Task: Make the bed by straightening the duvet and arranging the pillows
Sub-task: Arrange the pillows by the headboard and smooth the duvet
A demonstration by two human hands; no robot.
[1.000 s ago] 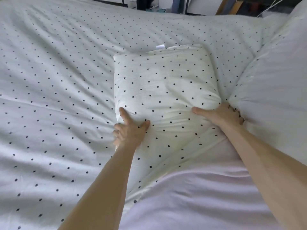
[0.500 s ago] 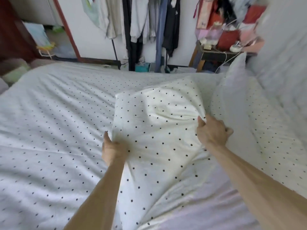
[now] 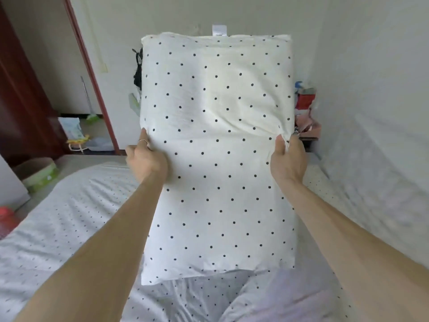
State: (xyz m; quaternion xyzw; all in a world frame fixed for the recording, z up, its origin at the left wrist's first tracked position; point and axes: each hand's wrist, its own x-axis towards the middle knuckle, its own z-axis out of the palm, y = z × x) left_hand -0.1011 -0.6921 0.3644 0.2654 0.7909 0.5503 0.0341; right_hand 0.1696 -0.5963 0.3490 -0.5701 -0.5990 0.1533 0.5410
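Pillow-arranging step: left hand [image 3: 146, 162] and right hand [image 3: 287, 159] pinch the dotted pillow [image 3: 216, 147] upright above the duvet [image 3: 58, 217]; next, likely setting it at the bedhead.

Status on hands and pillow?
Left hand and right hand grip the polka-dot pillow by its sides. Pillow upright, lifted above the duvet. Nothing in the way.

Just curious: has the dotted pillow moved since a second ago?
Yes. The polka-dot pillow has gone up off the duvet, held upright by both hands.
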